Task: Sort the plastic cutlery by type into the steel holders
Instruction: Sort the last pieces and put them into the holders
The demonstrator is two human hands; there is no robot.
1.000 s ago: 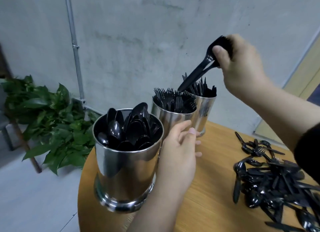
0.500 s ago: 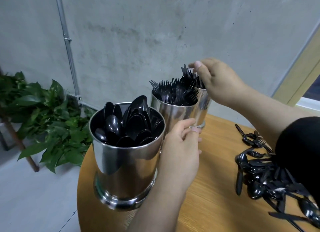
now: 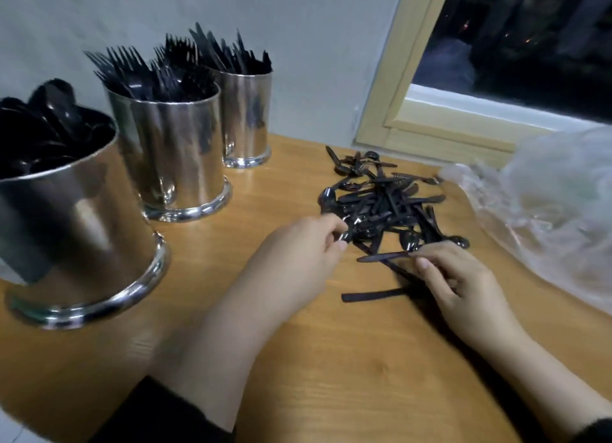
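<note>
On the wooden worktop (image 3: 331, 360), the right hand (image 3: 463, 287) pinches a black plastic knife (image 3: 384, 258) at the near edge of the loose black plastic cutlery pile (image 3: 384, 204). The left hand (image 3: 298, 254) curls its fingers round a piece at the pile's left edge. Left stand three shiny steel holders: spoons (image 3: 76, 224), forks (image 3: 172, 151), knives (image 3: 246, 114). A clear plastic bag (image 3: 546, 210) lies right. No writing is readable.

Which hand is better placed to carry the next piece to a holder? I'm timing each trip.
The right hand, probably: it already pinches a single knife lifted free of the pile. The left hand sits nearer the steel holders but is only fingering pieces at the pile's edge.
</note>
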